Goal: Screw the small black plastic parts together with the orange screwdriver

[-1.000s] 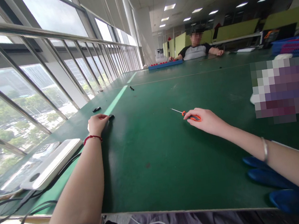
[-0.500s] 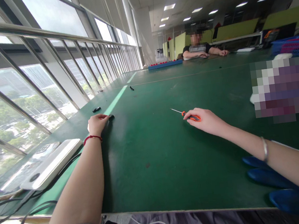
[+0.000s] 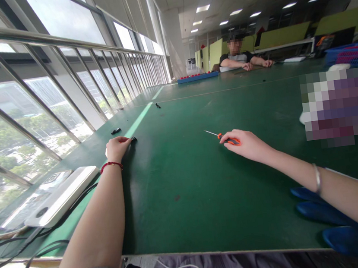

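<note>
My left hand (image 3: pixel 117 148) is closed in a pinch on a small black part (image 3: pixel 134 138), low over the green table (image 3: pixel 177 169). Another black piece (image 3: pixel 116 131) lies just beyond that hand, and a smaller black piece (image 3: pixel 157 105) is farther back beside the light green strip (image 3: pixel 140 119). On the right, my right hand (image 3: pixel 245 143) grips a screwdriver (image 3: pixel 230 140) with an orange and black handle. Its thin metal shaft points left, away from the fingers. A wide gap separates the two hands.
A white power bank (image 3: pixel 61 198) and a clear case (image 3: pixel 27 204) with black cables lie at left, by a metal railing (image 3: pixel 57 42). Blue objects (image 3: pixel 325 211) sit under my right forearm. Farther off are a blue rack (image 3: pixel 197 77), a blue basket (image 3: pixel 352 55) and a seated person (image 3: pixel 238 57).
The seated person's head and hands have shifted slightly. My hands are almost unmoved, with the same things held.
</note>
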Demonstrator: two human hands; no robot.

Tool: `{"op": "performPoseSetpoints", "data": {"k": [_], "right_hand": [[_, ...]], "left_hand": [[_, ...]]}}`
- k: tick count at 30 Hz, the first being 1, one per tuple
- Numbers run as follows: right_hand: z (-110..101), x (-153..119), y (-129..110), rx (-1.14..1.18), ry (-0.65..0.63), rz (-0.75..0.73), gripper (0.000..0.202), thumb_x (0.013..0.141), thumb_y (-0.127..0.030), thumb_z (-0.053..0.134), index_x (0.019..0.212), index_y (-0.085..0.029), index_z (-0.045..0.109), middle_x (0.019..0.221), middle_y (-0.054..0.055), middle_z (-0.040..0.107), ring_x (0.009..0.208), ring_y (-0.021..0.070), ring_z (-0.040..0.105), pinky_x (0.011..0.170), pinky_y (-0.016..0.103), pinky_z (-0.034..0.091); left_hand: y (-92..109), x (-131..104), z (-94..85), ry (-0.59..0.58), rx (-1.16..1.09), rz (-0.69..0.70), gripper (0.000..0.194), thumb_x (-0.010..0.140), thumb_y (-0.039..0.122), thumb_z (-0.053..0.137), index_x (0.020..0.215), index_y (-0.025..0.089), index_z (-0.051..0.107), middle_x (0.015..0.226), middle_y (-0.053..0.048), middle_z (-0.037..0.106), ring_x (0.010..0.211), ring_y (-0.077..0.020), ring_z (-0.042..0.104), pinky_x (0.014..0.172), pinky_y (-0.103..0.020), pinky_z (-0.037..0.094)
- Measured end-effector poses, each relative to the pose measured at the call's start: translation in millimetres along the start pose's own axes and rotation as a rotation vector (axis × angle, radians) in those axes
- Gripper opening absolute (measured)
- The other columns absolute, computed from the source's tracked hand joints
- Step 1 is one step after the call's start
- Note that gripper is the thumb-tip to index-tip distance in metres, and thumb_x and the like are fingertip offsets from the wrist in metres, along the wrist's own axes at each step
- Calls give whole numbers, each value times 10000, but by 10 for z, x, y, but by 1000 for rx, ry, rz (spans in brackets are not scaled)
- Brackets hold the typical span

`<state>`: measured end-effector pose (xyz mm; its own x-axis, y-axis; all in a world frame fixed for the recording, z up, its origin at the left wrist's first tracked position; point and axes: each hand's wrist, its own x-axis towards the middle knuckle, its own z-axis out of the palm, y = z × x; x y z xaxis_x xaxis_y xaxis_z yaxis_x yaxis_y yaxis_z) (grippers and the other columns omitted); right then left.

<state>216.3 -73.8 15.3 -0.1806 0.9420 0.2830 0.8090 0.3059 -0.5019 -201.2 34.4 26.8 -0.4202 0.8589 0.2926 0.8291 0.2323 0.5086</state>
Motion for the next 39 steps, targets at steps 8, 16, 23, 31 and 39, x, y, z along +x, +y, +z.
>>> {"op": "performPoseSetpoints", "data": {"k": [8,16,23,31,39], "right_hand": [[7,3,12,-8,6,-14,208,780,-258,555,919,-240,710,952,57,650,800,195,621,728,325,477],[15,7,16,0,0,-11,202,787,-252,550,919,-236,702,955,56,647,834,197,621,775,328,465],[20,8,24,8,16,-23,204,789,-277,555,922,-234,703,962,58,654,826,197,619,773,339,468],[21,5,18,-4,24,-26,203,781,-273,557,916,-240,706,946,54,657,805,194,622,740,328,475],[10,3,-6,11,-6,3,217,790,-289,544,937,-235,696,979,60,645,843,208,618,768,346,468]], "left_hand": [[-12,16,12,3,2,14,353,698,445,632,949,225,746,838,-54,723,764,-233,641,744,-330,493],[-26,32,35,-6,-12,12,350,713,434,627,974,230,739,957,-47,728,891,-248,644,793,-331,480],[-7,54,56,-10,16,19,312,729,388,612,970,232,736,976,-48,729,929,-259,646,756,-320,482],[48,48,89,3,86,53,288,738,355,584,952,222,722,1001,-59,724,948,-273,646,752,-330,481],[89,45,102,-4,38,4,275,743,319,584,955,216,727,1044,-60,719,1003,-276,632,771,-333,479]]}}
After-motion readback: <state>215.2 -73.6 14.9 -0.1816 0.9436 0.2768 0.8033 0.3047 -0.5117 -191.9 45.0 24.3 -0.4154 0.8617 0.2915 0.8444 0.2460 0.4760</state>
